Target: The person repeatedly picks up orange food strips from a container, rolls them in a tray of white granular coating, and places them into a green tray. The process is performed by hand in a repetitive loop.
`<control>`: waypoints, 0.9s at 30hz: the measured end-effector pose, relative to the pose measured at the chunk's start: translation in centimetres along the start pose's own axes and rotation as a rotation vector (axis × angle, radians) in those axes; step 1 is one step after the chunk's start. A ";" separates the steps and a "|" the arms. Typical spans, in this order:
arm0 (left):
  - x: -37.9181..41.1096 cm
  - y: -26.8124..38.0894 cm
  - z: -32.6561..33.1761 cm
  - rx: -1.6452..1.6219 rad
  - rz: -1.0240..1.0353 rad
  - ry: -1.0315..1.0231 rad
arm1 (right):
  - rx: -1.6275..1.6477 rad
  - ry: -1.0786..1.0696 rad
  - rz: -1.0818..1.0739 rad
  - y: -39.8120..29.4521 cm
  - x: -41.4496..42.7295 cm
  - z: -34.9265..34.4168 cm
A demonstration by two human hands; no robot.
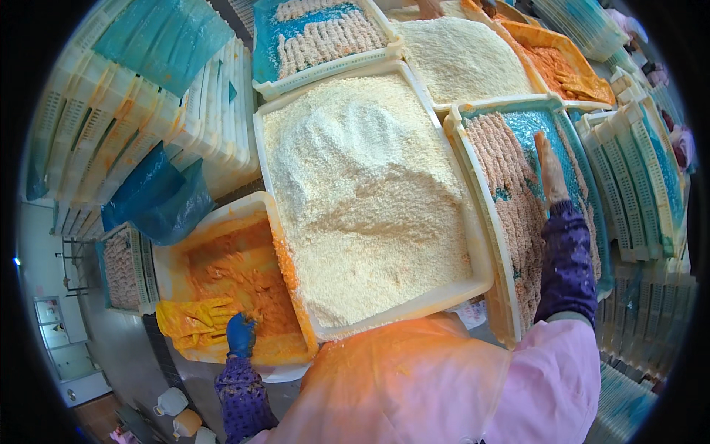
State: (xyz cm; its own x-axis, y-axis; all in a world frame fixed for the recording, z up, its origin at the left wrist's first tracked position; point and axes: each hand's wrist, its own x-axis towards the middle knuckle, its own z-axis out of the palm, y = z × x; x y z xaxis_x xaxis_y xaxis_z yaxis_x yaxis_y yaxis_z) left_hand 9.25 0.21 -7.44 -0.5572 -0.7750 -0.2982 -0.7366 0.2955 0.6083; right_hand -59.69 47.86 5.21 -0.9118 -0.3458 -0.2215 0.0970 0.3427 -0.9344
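Observation:
My left hand, in a blue glove, reaches over the near edge of a white plastic tub smeared orange. Its fingertips are at the wet orange marinated pieces; whether it grips any is hidden. Bare and seen edge-on, my right hand stretches out flat over a crate lined with blue plastic film. Rows of crumb-coated strips lie beside this hand, and nothing shows in it. Between both hands stands a large white tub of pale breadcrumbs, hollowed in the middle.
Yellow rubber gloves drape over the orange tub's left corner. Stacked crates rise at left, with more crates at right. Another crate of strips and another crumb heap stand beyond. A co-worker's hand shows at the top.

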 end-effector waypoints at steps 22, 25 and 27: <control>0.0 6.5 -1.1 -0.620 0.004 0.134 | -0.599 -0.882 -0.448 0.6 -20.0 31.9; -1.0 10.8 -3.3 -0.811 0.043 0.115 | -0.623 -0.901 -0.500 4.6 -19.6 28.5; -2.3 14.5 -4.7 -0.914 0.062 0.139 | -0.757 -0.719 -0.490 4.7 -18.6 25.5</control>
State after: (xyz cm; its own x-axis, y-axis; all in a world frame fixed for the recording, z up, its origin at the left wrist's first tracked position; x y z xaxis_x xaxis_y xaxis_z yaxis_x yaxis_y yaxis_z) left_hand 1.69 3.67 5.56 -0.4911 -0.8499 -0.1908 -0.0855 -0.1710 0.9816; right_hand -32.13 33.60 -2.15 -0.3239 -0.9211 -0.2160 -0.6911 0.3862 -0.6109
